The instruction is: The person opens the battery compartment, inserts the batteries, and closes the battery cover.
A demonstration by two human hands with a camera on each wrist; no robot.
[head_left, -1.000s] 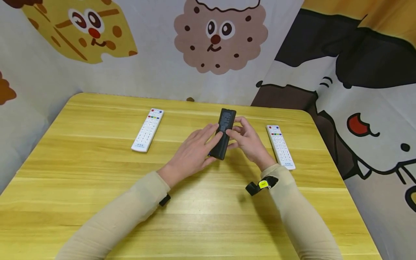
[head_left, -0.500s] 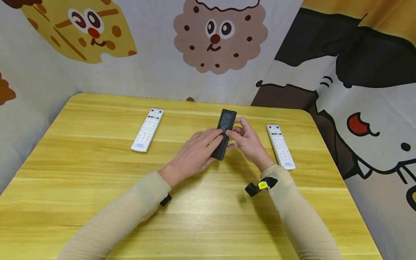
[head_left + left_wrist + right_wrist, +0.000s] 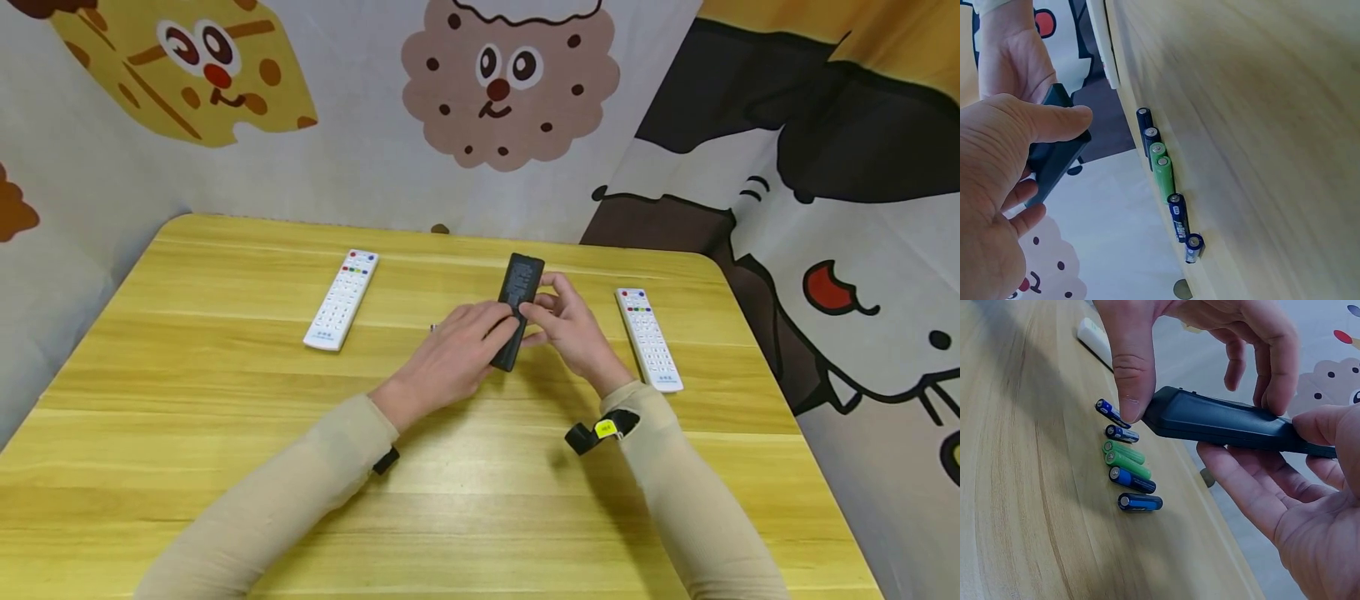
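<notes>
Print (image 3: 522,273) on remote (image 3: 1229,422), head view only

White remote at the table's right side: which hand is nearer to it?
Right. The right hand holds the black remote just left of that white remote; the left hand is farther left, also on the black remote.

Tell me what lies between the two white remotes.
Head view: the black remote, held by the left hand and right hand. A row of six batteries also lies there, nearly hidden, but plain in both wrist views.
</notes>
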